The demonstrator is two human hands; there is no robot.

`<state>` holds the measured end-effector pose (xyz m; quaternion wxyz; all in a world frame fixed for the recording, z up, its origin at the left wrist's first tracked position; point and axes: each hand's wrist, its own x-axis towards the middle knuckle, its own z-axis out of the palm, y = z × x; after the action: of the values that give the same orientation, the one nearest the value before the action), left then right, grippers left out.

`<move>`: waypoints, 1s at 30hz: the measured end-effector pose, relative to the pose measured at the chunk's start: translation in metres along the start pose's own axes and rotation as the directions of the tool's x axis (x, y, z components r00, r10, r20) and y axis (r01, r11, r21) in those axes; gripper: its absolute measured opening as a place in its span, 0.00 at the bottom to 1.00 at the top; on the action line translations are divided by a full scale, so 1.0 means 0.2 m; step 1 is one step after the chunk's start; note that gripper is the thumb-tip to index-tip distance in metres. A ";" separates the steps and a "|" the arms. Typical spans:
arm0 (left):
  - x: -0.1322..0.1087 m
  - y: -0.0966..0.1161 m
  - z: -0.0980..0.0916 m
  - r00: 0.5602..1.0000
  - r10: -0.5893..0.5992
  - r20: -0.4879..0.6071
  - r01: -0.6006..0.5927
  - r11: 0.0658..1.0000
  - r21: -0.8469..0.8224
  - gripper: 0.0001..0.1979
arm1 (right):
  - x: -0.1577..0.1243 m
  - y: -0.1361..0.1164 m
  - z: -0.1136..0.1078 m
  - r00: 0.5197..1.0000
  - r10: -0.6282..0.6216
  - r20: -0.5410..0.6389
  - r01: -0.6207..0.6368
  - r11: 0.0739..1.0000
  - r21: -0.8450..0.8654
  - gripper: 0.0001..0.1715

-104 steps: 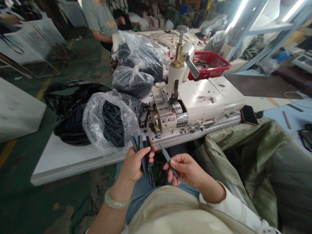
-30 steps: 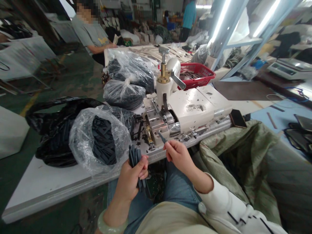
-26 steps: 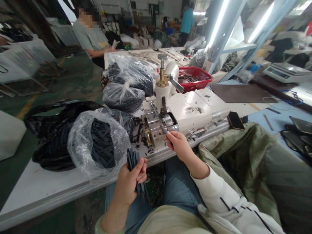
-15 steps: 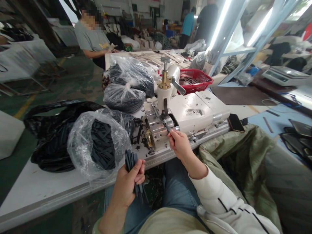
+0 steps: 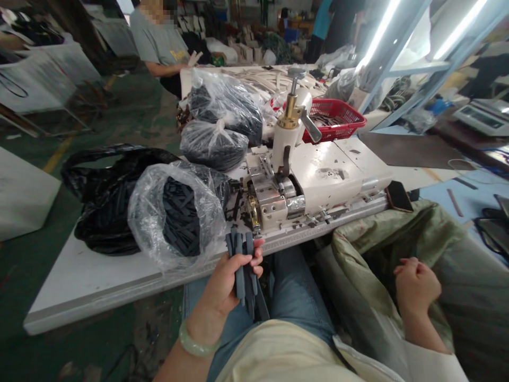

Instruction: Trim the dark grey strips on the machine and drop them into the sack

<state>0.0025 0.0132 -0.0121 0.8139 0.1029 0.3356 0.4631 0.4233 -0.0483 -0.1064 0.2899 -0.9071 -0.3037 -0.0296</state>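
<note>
My left hand is closed around a bundle of dark grey strips, held upright over my lap before the table edge. My right hand is over the mouth of a green sack, its fingers curled in; whatever they may hold is hidden. A white machine with a brass and steel post stands on the table, and no hand touches it. Left of it, a clear plastic bag lies open, with more dark strips inside.
A black plastic bag and tied clear bags sit on the table's left side. Behind the machine is a red basket. A phone lies at the machine's right end. Across the table stands a person handling pale strips.
My right hand has left the machine, moving right to above the green sack. The strip it pinched at the machine no longer shows there. My left hand still holds the bundle.
</note>
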 end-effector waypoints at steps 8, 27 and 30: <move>0.00 -0.06 0.06 0.984 -0.170 0.053 0.165 0.981 0.100 0.14 | -0.19 -0.38 -0.03 0.861 -0.314 0.400 0.238 0.944 0.230 0.31; -0.05 -0.01 0.01 0.994 0.046 -0.104 -0.004 0.929 0.371 0.12 | -0.60 -1.06 -0.05 0.147 -0.435 0.888 -0.875 0.362 0.322 0.13; -0.04 0.01 0.01 0.994 0.055 -0.097 -0.009 0.907 0.421 0.13 | -0.57 -1.03 -0.05 0.122 -0.445 0.887 -0.893 0.341 0.294 0.18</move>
<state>-0.0007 0.0071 -0.0065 0.7459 0.2559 0.4685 0.3984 0.2146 0.0181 -0.0208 0.4519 -0.4057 -0.1643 0.7773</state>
